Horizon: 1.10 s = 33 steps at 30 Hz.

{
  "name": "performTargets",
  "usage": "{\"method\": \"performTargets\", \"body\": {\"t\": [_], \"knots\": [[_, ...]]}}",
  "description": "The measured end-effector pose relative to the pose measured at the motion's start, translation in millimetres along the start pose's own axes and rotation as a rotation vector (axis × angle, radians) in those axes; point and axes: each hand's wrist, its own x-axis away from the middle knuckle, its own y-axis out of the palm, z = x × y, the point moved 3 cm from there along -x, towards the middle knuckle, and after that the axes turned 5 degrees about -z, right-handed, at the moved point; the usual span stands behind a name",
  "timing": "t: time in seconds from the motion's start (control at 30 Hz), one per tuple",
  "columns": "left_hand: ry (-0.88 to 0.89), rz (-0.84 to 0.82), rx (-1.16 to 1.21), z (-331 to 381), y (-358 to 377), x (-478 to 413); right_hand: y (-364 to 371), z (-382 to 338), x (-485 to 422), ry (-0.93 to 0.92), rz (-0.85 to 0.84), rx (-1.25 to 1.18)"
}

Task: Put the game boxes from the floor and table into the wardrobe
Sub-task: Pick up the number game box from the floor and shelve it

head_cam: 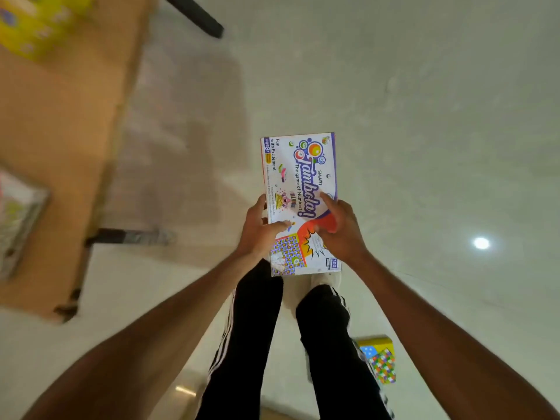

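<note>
Two hands, your left hand (pixel 260 231) and right hand (pixel 341 234), grip the white, purple-edged Tambola box (pixel 298 165) over pale glossy floor (pixel 424 116); wooden desk (pixel 60 131) at left.

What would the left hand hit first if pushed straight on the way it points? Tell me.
The left hand grips the Tambola game box by its edge, so that comes first; across the lid it would probably meet the fingers of the right hand.

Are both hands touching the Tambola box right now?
Touching. The head view shows the left hand gripping the box at its left edge, the right hand at its right edge.
</note>
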Motion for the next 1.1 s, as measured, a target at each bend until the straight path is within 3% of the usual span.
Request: {"method": "performTargets", "body": {"t": [0.23,0.47,0.77,1.1], "knots": [[0.129,0.173,0.113,90,-48,260,-56,-174,166,-0.23,-0.197,0.144],[0.17,0.391,0.272,68,-98,437,-25,-295,276,-0.402,-0.362,0.436],[0.199,0.794,0.353,-45,-210,578,141,-429,370,-0.674,-0.543,0.575],[0.152,1.2,0.489,-183,-343,723,381,-553,459,-0.935,-0.884,0.762]]}}
